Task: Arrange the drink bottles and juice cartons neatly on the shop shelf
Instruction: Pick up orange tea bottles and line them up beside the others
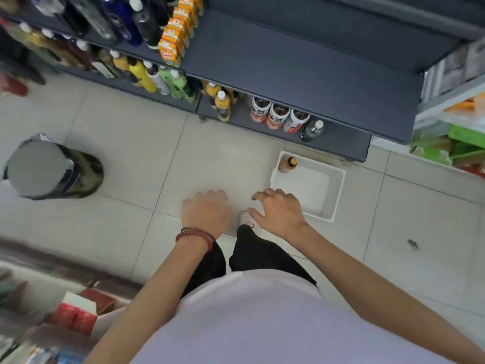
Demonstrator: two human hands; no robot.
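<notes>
Fingers [210, 194] of the left hand [207, 212] hang loosely curved and hold nothing. Those of the right hand [279, 214] are spread a little wider, thumb out to the side, and also hold nothing. Both hands hover side by side above the tiled floor [131, 153], and a red bead bracelet [195, 236] circles the left wrist. The right hand is just beside the near-left corner of a white bin [338, 195], which stands on the floor in front of the bottom shelf [341, 144]. One small amber bottle [288, 164] stands upright in the bin's far-left corner.

Along the front edge of the bottom shelf, three brown tea bottles [278, 115] with white and red labels stand touching in a row. A dark bottle with a white cap [312, 131] is just to their right. Toward that shelf's left end an orange-yellow bottle with a white cap [223, 105] stands forward of others like it.

On the neighbouring shelf section to the left are green bottles [181, 85], a bright yellow bottle [143, 74] and more bottles too blurred to tell. On the shelf above, orange and white juice cartons [175, 32] run in one straight file from the front edge to the back, with tall dark and blue bottles [147, 22] beside them on the left.

A round grey-topped drum [52, 169] stands on the floor well to the left.
</notes>
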